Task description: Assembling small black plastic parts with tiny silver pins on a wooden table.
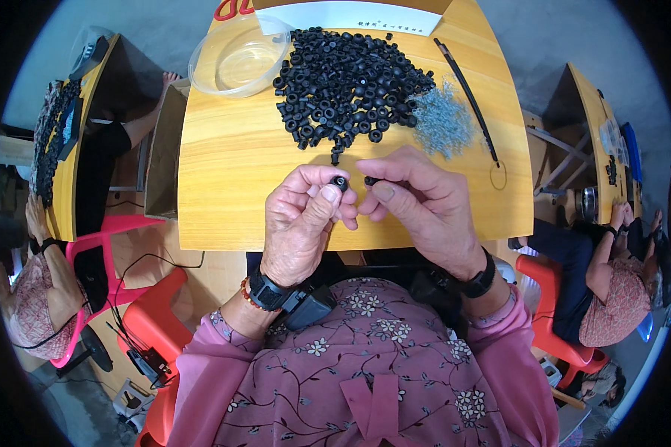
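My left hand (302, 220) pinches a small black rubber ring (339, 182) between thumb and forefinger above the wooden table (224, 171). Close beside it, my right hand (421, 205) holds another small black piece (370, 180) at its fingertips; the two hands nearly touch. Farther back on the table lies a large heap of black rubber rings (350, 82), with a pile of small grey metal parts (443, 123) at its right side.
A clear plastic bowl (238, 59) stands at the back left, red-handled scissors (231, 9) behind it. A white sheet (350, 16) and a long black strip (470, 93) lie at the back right. Other people sit at tables on both sides. Red chairs stand nearby.
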